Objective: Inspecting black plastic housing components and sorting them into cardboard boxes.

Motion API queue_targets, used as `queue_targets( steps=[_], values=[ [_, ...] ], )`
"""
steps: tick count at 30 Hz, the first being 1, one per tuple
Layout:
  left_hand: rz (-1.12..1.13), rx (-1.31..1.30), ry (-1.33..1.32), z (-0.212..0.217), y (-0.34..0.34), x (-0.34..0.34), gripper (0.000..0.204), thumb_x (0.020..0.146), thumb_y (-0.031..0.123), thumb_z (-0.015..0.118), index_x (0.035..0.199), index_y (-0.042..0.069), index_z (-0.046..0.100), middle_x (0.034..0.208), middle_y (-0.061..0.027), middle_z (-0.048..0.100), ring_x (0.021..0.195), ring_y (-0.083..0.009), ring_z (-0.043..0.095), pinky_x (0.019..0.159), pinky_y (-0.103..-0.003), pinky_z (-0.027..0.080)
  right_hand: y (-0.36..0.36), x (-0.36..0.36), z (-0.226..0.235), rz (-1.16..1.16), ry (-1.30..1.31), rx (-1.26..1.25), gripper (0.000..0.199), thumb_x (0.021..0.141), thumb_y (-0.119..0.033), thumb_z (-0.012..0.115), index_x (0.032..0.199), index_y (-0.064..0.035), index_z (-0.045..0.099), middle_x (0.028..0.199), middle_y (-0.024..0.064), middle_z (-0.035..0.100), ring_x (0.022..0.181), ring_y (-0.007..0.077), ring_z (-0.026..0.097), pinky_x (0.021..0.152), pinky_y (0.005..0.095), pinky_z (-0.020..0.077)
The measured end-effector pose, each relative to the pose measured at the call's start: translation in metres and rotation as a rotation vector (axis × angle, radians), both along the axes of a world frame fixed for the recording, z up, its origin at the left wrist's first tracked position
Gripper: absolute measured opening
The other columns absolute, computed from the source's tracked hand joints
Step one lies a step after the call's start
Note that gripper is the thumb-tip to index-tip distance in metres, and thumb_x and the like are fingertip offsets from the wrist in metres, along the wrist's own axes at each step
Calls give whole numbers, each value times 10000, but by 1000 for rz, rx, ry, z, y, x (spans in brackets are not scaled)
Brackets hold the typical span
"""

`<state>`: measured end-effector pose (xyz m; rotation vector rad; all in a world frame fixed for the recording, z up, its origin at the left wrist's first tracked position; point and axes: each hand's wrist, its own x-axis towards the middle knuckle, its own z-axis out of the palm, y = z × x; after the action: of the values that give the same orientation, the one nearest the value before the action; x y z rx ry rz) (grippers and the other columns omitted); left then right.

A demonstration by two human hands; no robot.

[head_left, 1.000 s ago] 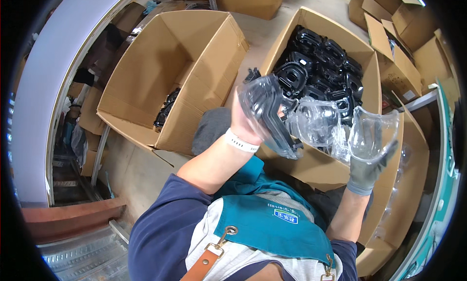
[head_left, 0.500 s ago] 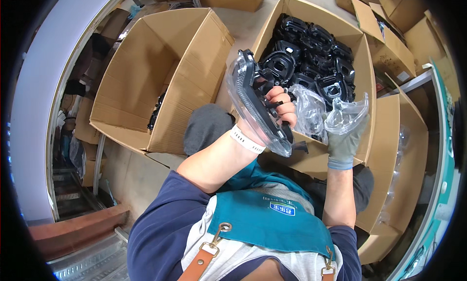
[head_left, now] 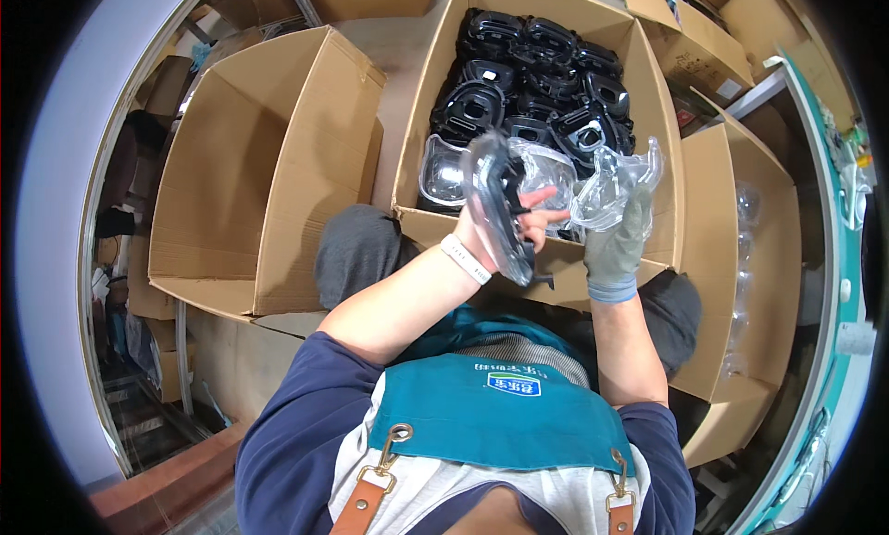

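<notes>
My bare left hand (head_left: 539, 217) grips a black lamp housing with a clear cover (head_left: 495, 188), standing nearly upright and blurred by motion. Some of its fingers stick out past the housing's right side. In my right hand (head_left: 619, 248), which wears a grey glove, is a loose clear plastic cover (head_left: 607, 194). Both hands are over the near edge of a cardboard box (head_left: 653, 118) filled with rows of black lamp housings (head_left: 532, 81). Inside that box, by the near wall, lie another clear cover (head_left: 444, 172) and a clear piece (head_left: 546, 169) partly behind my left hand.
To the left stands a tall open cardboard box (head_left: 319, 155). An open carton (head_left: 741, 285) with a row of clear covers (head_left: 744, 230) is at the right, beside a teal-edged frame (head_left: 824, 146). More cartons (head_left: 704, 49) stand at the far right. My knees (head_left: 356, 257) flank the full box.
My left hand has turned the lamp housing more upright and brought it lower. The view has shifted, uncovering a clear cover at the full box's near left. My right hand keeps its clear cover.
</notes>
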<state>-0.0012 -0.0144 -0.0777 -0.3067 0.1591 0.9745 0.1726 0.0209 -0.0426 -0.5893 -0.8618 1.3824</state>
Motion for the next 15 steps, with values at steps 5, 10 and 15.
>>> queue_targets(
  steps=[5,10,15],
  values=[
    [-15,41,138,2,5,10,837,819,728,440,1288,36,479,1238,-207,521,799,-264,601,711,-386,518,-6,7,-16,-24,-95,27,612,957,-263,566,1465,-104,263,1372,65,423,1207,201,469,1020,367,389],
    [109,-101,325,45,1,23,659,897,513,465,1294,-13,475,1144,-299,544,625,-172,489,594,-294,424,-24,4,1,6,-117,99,624,966,-268,540,1476,-93,225,1382,69,415,1232,224,461,1026,383,383],
    [58,-40,344,20,5,20,672,890,510,493,1292,-26,443,1213,-351,485,598,-177,481,595,-323,466,-24,19,9,4,-75,89,628,970,-397,500,1462,-95,253,1315,62,456,1173,202,497,983,353,422]
  ],
)
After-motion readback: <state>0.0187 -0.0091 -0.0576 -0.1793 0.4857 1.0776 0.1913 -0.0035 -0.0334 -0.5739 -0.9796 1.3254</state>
